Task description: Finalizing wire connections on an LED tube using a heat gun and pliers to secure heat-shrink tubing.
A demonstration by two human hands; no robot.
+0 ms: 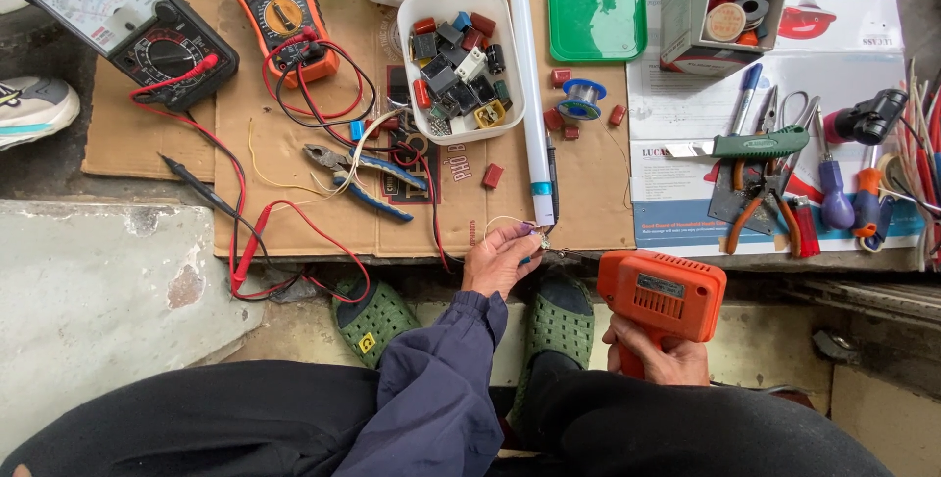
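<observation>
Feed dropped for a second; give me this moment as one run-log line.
left hand: pinches small part at end of white fluorescent tube | right hand: grips orange soldering gun | blue-handled pliers: on cardboard

Flattened cardboard (294, 212) on the floor carries two multimeters (127, 21), pliers (358, 173) and a white tub (461, 55).

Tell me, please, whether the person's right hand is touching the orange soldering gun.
Touching. The head view shows the right hand wrapped around the grip of the orange soldering gun, fingers closed on the handle with no gap.
</observation>
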